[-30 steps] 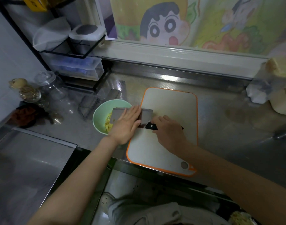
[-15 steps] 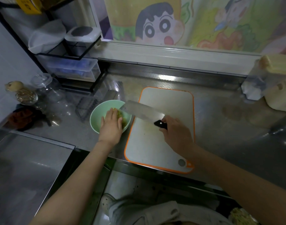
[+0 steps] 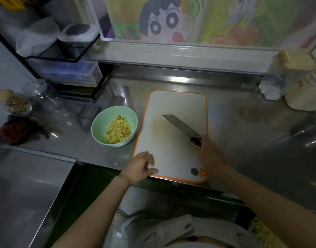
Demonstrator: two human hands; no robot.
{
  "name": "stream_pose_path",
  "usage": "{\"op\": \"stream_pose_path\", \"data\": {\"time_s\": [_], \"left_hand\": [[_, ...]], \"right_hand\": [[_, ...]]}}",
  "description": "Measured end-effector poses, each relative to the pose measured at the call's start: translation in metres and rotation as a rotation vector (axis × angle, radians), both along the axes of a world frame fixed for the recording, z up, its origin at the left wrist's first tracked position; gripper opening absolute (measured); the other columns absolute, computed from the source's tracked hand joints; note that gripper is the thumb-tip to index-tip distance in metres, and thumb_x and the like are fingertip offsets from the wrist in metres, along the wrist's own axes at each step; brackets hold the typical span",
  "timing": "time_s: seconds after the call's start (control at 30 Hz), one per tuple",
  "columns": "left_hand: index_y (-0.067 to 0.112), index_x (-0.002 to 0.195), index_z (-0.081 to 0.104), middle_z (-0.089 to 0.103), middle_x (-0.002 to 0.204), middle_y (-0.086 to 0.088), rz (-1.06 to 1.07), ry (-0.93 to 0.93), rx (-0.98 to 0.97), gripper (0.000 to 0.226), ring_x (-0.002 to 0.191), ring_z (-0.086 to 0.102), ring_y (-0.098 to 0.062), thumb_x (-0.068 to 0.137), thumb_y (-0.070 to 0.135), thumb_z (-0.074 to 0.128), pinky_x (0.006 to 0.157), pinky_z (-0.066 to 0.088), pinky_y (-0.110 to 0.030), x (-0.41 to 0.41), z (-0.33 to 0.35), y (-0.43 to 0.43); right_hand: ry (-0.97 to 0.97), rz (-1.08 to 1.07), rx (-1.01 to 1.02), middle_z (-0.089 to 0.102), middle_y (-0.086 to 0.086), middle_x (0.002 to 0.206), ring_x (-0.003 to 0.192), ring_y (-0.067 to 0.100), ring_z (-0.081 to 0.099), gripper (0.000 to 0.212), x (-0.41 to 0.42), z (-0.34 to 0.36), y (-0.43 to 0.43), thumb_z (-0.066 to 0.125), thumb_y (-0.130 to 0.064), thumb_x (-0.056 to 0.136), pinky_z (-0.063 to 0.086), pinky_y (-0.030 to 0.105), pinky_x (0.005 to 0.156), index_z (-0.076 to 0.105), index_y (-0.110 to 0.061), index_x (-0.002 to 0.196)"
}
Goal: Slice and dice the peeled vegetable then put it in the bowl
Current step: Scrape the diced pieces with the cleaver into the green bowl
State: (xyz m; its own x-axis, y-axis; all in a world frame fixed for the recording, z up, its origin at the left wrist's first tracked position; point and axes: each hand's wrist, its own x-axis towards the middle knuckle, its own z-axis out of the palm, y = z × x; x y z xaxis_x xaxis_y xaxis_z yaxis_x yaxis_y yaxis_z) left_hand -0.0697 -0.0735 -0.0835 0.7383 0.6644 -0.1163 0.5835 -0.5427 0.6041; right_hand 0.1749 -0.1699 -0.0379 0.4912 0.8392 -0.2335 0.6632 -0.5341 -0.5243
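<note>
Knife [image 3: 180, 125] on board [image 3: 171, 154], R hand [image 3: 209, 154] gripping handle; L hand [image 3: 139, 167] loose-fingered at board's near-left edge.

Dim, greenish kitchen light seen through a wide-angle lens.
The cartoon panel [image 3: 171, 20] at the back is the brightest area. A white patch of glare sits on the steel desk [image 3: 243, 140] just below it, with smaller glints at the far right. The near foreground falls into shadow. The left hand [image 3: 139, 167] is softly smeared, while the knife [image 3: 182, 127] looks crisp. The straight lines of the shelf [image 3: 64, 59] bow toward the left edge.
</note>
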Motion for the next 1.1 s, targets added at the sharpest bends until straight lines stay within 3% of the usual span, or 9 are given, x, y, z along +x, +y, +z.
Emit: {"op": "stream_pose_path", "data": {"time_s": [0.1, 0.2, 0.43, 0.53, 0.63, 0.73, 0.83, 1.03, 1.1], "left_hand": [[0.019, 0.078, 0.059, 0.050, 0.079, 0.003, -0.009, 0.029, -0.010, 0.024, 0.081, 0.049, -0.016, 0.068, 0.034, 0.075, 0.072, 0.037, -0.028, -0.002, 0.000, -0.003], [0.026, 0.068, 0.056, 0.051, 0.075, 0.005, 0.009, 0.015, -0.029, 0.023, 0.079, 0.049, -0.014, 0.070, 0.022, 0.078, 0.073, 0.041, -0.029, 0.002, 0.004, -0.006], [0.016, 0.072, 0.056, 0.054, 0.080, -0.002, -0.008, 0.117, 0.042, 0.020, 0.088, 0.054, -0.023, 0.081, 0.028, 0.069, 0.083, 0.043, -0.033, -0.002, -0.002, -0.010], [0.014, 0.078, 0.051, 0.052, 0.080, -0.002, -0.009, 0.093, 0.076, 0.017, 0.078, 0.050, -0.018, 0.089, 0.023, 0.060, 0.073, 0.040, -0.030, 0.000, 0.004, -0.016], [0.014, 0.087, 0.040, 0.049, 0.079, 0.003, 0.207, 0.038, -0.031, 0.012, 0.072, 0.046, -0.010, 0.096, 0.016, 0.047, 0.066, 0.035, -0.025, -0.003, 0.017, -0.020], [0.014, 0.086, 0.041, 0.055, 0.081, -0.007, 0.464, -0.049, 0.006, 0.010, 0.074, 0.053, -0.024, 0.095, 0.014, 0.046, 0.067, 0.041, -0.036, -0.018, 0.015, -0.019], [0.010, 0.084, 0.048, 0.055, 0.084, -0.012, 0.699, -0.113, 0.071, 0.009, 0.079, 0.053, -0.029, 0.093, 0.009, 0.049, 0.068, 0.038, -0.033, -0.034, 0.009, -0.017], [0.001, 0.096, 0.057, 0.059, 0.100, -0.021, 0.925, -0.052, 0.022, 0.008, 0.092, 0.058, -0.035, 0.090, 0.003, 0.052, 0.082, 0.047, -0.039, -0.057, 0.001, -0.009], [0.000, 0.097, 0.058, 0.060, 0.101, -0.020, 0.929, -0.032, 0.004, 0.009, 0.093, 0.059, -0.034, 0.089, 0.001, 0.053, 0.084, 0.047, -0.038, -0.060, -0.001, -0.006]], "right_hand": [[0.051, 0.004, 0.000, 0.051, 0.017, 0.121, 0.105, 0.032, 0.054, 0.036, -0.005, -0.001, 0.000, 0.043, -0.010, 0.097, 0.048, 0.045, 0.088, 0.039, -0.004, 0.132], [0.085, -0.003, 0.020, 0.054, 0.017, 0.114, 0.094, 0.029, 0.055, 0.028, -0.009, -0.005, -0.001, 0.043, -0.008, 0.097, 0.048, 0.039, 0.077, 0.042, -0.007, 0.125], [0.112, 0.026, -0.002, 0.053, 0.009, 0.102, 0.079, 0.021, 0.056, 0.021, -0.016, -0.009, -0.009, 0.044, -0.012, 0.098, 0.052, 0.032, 0.063, 0.042, -0.012, 0.119], [0.141, 0.068, 0.012, 0.055, 0.008, 0.104, 0.083, 0.018, 0.057, 0.023, -0.023, -0.014, -0.012, 0.045, -0.016, 0.099, 0.054, 0.033, 0.070, 0.044, -0.012, 0.121], [0.118, 0.077, 0.019, 0.057, 0.009, 0.113, 0.097, 0.019, 0.058, 0.025, -0.027, -0.017, -0.011, 0.049, -0.017, 0.097, 0.053, 0.038, 0.084, 0.046, -0.011, 0.121], [0.114, 0.094, 0.028, 0.057, 0.010, 0.112, 0.099, 0.022, 0.057, 0.023, -0.033, -0.018, -0.009, 0.049, -0.018, 0.097, 0.051, 0.040, 0.085, 0.047, -0.011, 0.119], [0.098, 0.113, 0.050, 0.056, 0.011, 0.110, 0.096, 0.022, 0.057, 0.022, -0.042, -0.019, -0.006, 0.048, -0.018, 0.097, 0.051, 0.040, 0.083, 0.045, -0.011, 0.118], [0.106, 0.136, 0.070, 0.057, 0.010, 0.112, 0.094, 0.017, 0.058, 0.033, -0.060, -0.022, 0.000, 0.048, -0.016, 0.097, 0.047, 0.023, 0.076, 0.041, -0.007, 0.129], [0.118, 0.135, 0.073, 0.058, 0.010, 0.112, 0.093, 0.017, 0.058, 0.036, -0.062, -0.024, 0.000, 0.048, -0.017, 0.097, 0.050, 0.026, 0.077, 0.039, -0.006, 0.131]]}}
